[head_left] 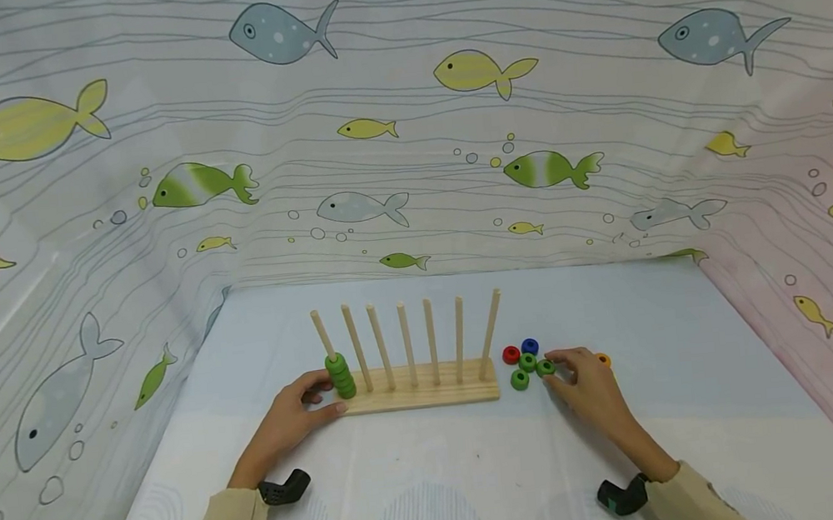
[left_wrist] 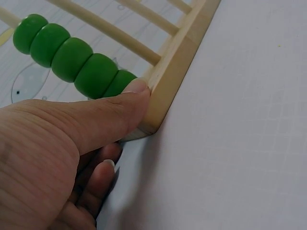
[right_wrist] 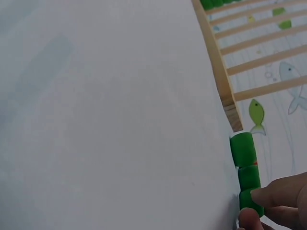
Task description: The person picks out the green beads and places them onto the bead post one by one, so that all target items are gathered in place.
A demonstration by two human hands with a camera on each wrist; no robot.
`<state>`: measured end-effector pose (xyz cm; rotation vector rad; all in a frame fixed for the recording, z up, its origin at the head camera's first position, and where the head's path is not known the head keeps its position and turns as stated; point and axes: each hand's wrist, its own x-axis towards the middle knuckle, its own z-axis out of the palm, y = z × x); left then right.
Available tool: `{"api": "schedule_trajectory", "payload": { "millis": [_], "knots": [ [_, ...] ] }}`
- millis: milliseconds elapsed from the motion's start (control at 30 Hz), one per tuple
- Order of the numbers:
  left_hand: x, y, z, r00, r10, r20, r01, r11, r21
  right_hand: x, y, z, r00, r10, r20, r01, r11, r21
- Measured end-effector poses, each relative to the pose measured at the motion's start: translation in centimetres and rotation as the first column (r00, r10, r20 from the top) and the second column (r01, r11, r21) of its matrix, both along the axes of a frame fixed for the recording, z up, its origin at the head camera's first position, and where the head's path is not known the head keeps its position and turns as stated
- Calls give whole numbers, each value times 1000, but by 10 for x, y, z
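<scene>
A wooden peg stand (head_left: pixel 422 398) with several upright pegs stands on the table. Green beads (left_wrist: pixel 72 60) are stacked on its leftmost peg. My left hand (head_left: pixel 292 414) grips the left end of the stand, thumb at the front beside the lowest bead and the other fingers round behind. To the right of the stand, my right hand (head_left: pixel 593 385) pinches a green bead (right_wrist: pixel 249 202) between thumb and finger, at the table surface. Two more green beads, a red bead (head_left: pixel 511 355) and a blue bead (head_left: pixel 529 347) lie close by in a cluster.
An orange bead (head_left: pixel 603 359) shows partly behind the right hand. A pale patterned cloth covers the table (head_left: pixel 437 476). Fish-printed walls (head_left: pixel 406 152) rise at the back and both sides. Each wrist wears a black camera (head_left: pixel 285 488).
</scene>
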<state>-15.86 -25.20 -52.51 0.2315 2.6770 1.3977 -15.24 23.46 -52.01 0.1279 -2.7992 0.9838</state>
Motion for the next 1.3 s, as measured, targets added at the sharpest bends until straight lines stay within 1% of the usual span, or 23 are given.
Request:
{"api": "schedule_trajectory", "payload": {
  "millis": [300, 533, 767, 1067, 1300],
  "knots": [
    [-2, -1, -1, 1000, -5, -9, 5, 1000, -1, -4, -1, -1, 1000, -10, 17, 10, 1000, -8],
    [-2, -1, -3, 1000, -2, -12, 2, 1000, 0, -4, 0, -2, 1000, -18, 1, 18, 1000, -5],
    [-2, -1, -4, 1000, 3, -6, -3, 1000, -4, -4, 2, 2, 999, -30, 39, 31, 999, -19],
    [-1, 0, -4, 1000, 5, -3, -5, 1000, 0, -1, -1, 7, 997, -40, 64, 44, 997, -57],
    [-1, -1, -3, 1000, 1, -9, -1, 1000, 2, 3, -2, 9, 998, -18, 58, 22, 998, -63]
  ]
}}
